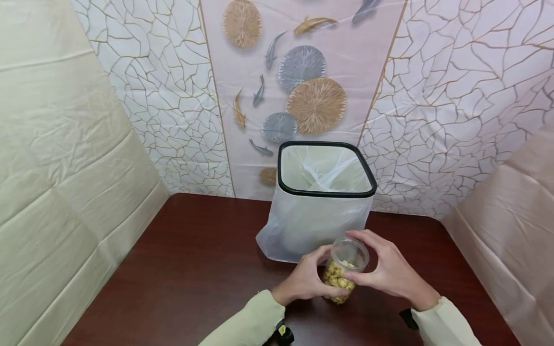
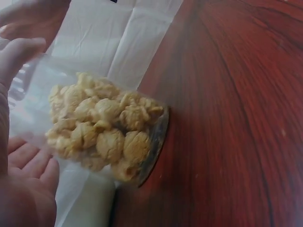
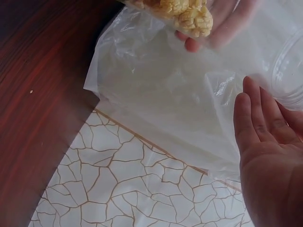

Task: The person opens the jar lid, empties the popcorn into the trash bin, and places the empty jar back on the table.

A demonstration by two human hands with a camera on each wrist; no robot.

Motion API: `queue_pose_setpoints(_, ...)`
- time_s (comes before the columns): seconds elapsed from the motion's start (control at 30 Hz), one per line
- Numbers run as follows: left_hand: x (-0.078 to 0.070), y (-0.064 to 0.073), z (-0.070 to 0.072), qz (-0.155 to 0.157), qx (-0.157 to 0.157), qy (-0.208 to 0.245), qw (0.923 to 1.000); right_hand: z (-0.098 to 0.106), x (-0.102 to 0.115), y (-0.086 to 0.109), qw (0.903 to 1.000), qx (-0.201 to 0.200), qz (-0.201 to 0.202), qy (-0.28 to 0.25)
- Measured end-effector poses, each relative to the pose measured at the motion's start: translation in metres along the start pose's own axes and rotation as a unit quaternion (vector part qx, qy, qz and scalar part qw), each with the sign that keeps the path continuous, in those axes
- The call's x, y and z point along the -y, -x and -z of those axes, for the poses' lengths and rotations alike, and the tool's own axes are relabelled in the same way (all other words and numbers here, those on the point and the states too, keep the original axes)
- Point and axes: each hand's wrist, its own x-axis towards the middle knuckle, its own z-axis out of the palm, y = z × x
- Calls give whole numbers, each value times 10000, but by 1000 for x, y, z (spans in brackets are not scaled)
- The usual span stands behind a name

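Observation:
A clear plastic jar [image 1: 339,283] of yellow popcorn [image 2: 102,120] is in front of me, slightly tilted, in the head view. My left hand [image 1: 303,278] grips its body, thumb on the near side and fingers round the far side. At the top, my right hand [image 1: 391,270] holds the clear round lid [image 1: 349,254] between thumb and fingers. Part of the lid's edge [image 3: 284,97] shows beside that hand in the right wrist view. Whether the lid is still seated on the jar, I cannot tell. The jar's base is close to the tabletop; contact is unclear.
Right behind the jar stands a white bin [image 1: 318,226] with a black rim [image 1: 326,193] and a translucent bag liner. The dark red wooden table [image 1: 195,259] reaches back to a patterned cloth wall [image 1: 173,105]. Beige cloth [image 1: 56,168] hangs at both sides.

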Motion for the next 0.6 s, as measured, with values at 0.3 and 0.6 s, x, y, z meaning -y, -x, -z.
queue_pose_setpoints(0.3, 0, -7, -14, -55, -146, 274, 9995, -4, 1, -2, 9998, -4, 14, -192)
queue_pose_setpoints(0.6, -2, -7, -14, -220, -412, 126, 9988, -3, 3, -5, 9995, -28, 251, -184)
